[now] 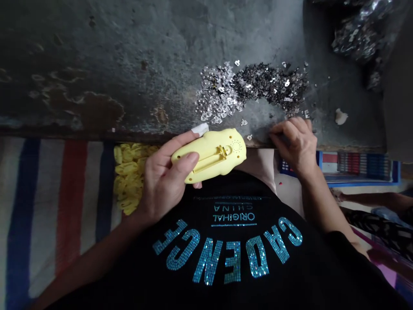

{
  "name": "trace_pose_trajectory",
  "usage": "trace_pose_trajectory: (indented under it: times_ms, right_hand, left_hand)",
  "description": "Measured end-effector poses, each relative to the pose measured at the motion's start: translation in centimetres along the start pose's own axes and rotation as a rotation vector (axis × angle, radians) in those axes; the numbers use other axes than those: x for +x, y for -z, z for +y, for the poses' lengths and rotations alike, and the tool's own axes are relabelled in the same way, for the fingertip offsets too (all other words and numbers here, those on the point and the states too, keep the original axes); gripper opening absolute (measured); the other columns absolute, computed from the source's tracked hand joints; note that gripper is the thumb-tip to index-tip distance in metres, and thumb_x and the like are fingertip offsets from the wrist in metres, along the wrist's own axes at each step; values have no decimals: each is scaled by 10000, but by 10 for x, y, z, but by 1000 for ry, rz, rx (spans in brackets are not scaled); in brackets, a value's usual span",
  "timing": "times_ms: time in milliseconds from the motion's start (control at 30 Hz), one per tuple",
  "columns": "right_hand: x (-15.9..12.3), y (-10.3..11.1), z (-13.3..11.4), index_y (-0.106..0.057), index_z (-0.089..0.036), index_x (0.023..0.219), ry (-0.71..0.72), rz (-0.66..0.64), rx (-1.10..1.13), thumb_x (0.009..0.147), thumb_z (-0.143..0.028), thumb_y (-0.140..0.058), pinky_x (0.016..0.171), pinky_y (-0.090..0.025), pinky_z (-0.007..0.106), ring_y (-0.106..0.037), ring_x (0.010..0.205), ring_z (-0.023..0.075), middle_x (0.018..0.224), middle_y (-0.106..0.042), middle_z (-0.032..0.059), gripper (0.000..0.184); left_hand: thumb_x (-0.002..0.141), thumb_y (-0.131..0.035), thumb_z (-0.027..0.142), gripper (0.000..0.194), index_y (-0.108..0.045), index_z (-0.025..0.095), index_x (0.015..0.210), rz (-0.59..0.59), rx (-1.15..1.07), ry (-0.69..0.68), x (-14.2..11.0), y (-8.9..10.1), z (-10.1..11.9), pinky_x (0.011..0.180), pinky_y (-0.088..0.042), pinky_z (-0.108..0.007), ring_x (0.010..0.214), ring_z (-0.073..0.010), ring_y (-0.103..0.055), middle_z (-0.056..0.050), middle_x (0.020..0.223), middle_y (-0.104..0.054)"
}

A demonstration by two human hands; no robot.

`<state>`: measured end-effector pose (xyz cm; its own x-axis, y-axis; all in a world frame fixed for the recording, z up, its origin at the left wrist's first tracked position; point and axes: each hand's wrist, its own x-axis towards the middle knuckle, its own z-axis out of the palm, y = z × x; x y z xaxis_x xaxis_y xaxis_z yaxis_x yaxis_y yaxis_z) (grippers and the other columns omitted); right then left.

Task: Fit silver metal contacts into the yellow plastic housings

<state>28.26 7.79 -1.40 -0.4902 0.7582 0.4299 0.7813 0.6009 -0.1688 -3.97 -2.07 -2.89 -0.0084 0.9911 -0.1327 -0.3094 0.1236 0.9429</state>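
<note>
My left hand (161,176) is closed around a pale yellow plastic housing (211,155), held level just in front of the table edge with its open slot facing up. A white bandage wraps the tip of that hand's forefinger. My right hand (295,144) rests at the table edge to the right, its fingers curled and pressed down near the lower edge of a heap of small shiny metal clips (251,88). What the right fingers pinch, if anything, is hidden.
The dark, worn table (129,64) runs across the top. A pile of more yellow plastic parts (129,172) lies below its edge on a striped sheet (48,202). A bag of metal parts (361,30) sits far right. Another person's arm (371,200) shows at right.
</note>
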Motion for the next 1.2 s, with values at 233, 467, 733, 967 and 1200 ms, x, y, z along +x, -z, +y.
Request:
trace_pose_trajectory:
  times_ms: [233, 467, 733, 967, 1200]
  right_hand:
    - [-34, 17, 6, -813, -279, 1118, -101, 15, 123, 1121, -264, -714, 924, -526, 426, -768, 984, 245, 1106, -876, 39, 100]
    - [-19, 5, -4, -849, -271, 1015, -280, -37, 187, 1064, -347, -763, 914, -535, 475, -739, 968, 301, 982, -816, 61, 125]
    - [-28, 10, -10, -792, -251, 953, -251, -83, 245, 1047, -280, -766, 891, -525, 446, -710, 916, 272, 924, -772, 42, 101]
    - [-32, 10, -9, -824, -272, 1051, -299, -64, 269, 1044, -312, -791, 923, -572, 481, -732, 996, 298, 1013, -789, 65, 52]
    - [-37, 12, -18, -771, -283, 986, -278, -12, 352, 1039, -300, -801, 1001, -590, 538, -758, 1079, 306, 1113, -822, 63, 63]
  left_hand:
    - [991, -831, 309, 462, -842, 213, 1443, 102, -9, 56, 2, -19, 10, 377, -545, -180, 673, -199, -784, -110, 1186, -902]
    - [901, -947, 295, 451, -891, 198, 1338, 174, -31, 117, 1, -35, 20, 354, -553, -209, 549, -159, -711, -101, 1126, -915]
    - [943, -943, 297, 443, -877, 196, 1369, 181, 3, 136, 0, -34, 22, 375, -565, -201, 569, -150, -716, -90, 1139, -916]
    - [951, -932, 326, 482, -860, 189, 1407, 142, 35, 152, 2, -37, 24, 385, -558, -201, 582, -150, -708, -107, 1152, -913]
    - [1003, -888, 370, 485, -832, 206, 1456, 79, 98, 154, 0, -35, 16, 421, -564, -183, 668, -159, -727, -109, 1197, -891]
